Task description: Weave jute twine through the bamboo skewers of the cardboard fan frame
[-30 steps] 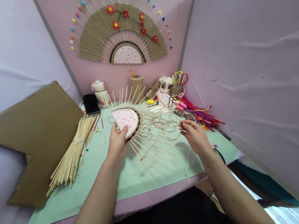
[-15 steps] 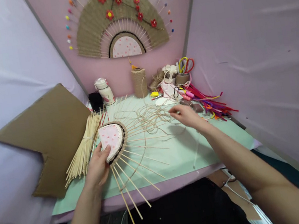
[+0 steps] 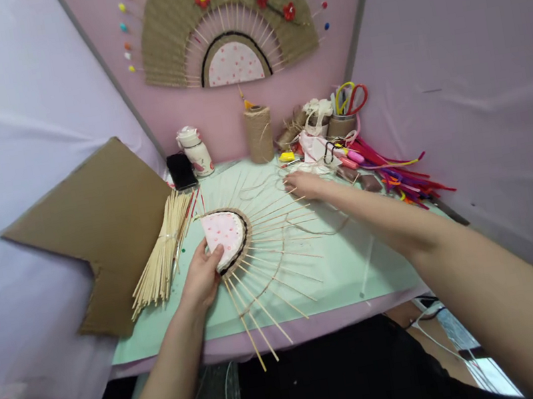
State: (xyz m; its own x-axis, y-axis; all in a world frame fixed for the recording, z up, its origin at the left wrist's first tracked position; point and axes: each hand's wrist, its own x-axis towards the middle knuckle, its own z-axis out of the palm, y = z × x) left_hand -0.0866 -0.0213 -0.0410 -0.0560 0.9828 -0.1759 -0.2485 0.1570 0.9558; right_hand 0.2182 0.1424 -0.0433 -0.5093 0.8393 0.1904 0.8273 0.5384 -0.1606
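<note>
Holding fan frame [image 3: 226,236], skewers overhanging table edge [image 3: 316,324].

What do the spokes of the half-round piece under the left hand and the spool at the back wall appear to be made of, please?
The spokes look like thin bare wooden or bamboo skewers: pale, straight, matte. The spool seems wound with jute-like twine: tan, coarse, ribbed with fibre. The left hand rests on the half-round piece, whose pink dotted face looks like fabric or paper.

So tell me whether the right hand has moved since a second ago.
Yes. The right hand has reached away from the person across the green mat, toward the twine spool at the back wall, and now rests on the loose twine.
</note>
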